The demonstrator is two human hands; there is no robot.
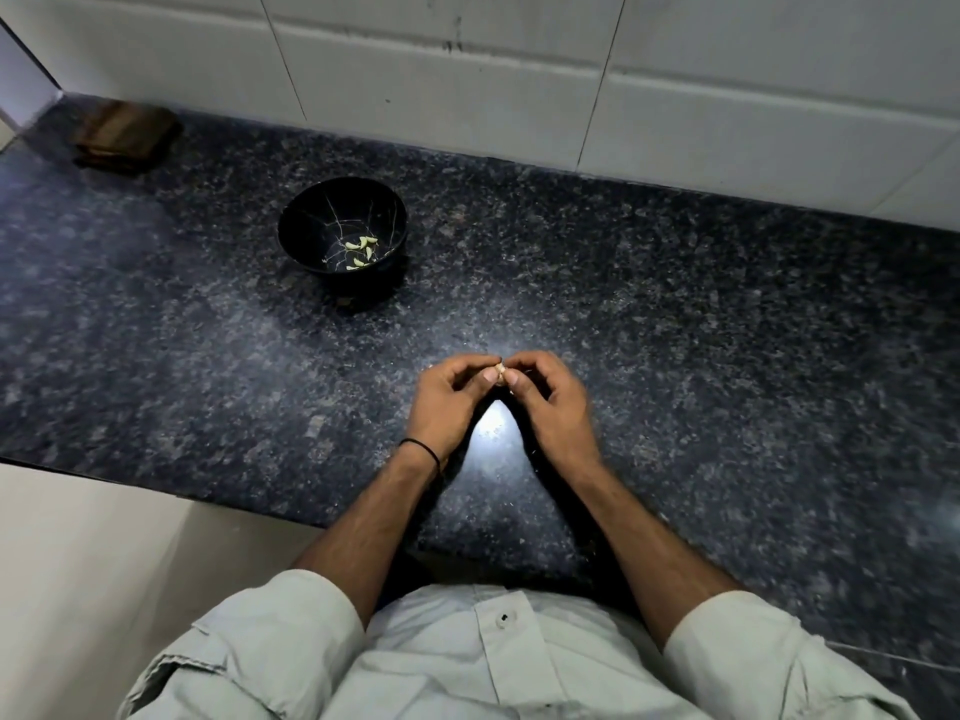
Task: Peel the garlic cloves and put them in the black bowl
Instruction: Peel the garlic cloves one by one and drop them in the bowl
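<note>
1. Garlic clove pinched between both hands, right where the fingertips meet, over the dark speckled counter.
2. Left hand at 9 o'clock of the clove, fingers curled, thumb and forefinger gripping its left side; thin black band round the wrist.
3. Right hand at 3 o'clock of the clove, fingers curled likewise, thumb and forefinger gripping its right side; outline slightly blurred.
4. Clove small and pale, mostly hidden by the fingertips; skin on or off, cannot tell.
5. Black bowl upright on the counter at 10 o'clock from the hands, well apart from them, nearer the wall than the counter's front edge.
6. Peeled cloves, a few pale yellow-green pieces, lying in the bottom of the bowl toward its 4 o'clock side; thin light streaks on the inner wall.
7. Brown block, wood-like, farther out at 10 o'clock beyond the bowl, in the far corner of the counter against the wall.
8. White tiled wall along the 12 o'clock edge of the counter.
9. Pale shirt with rolled sleeves and a dark button at 6 o'clock; forearms reaching from it toward 12 o'clock and meeting at the clove, bright glare patch on the counter between the wrists.
</note>
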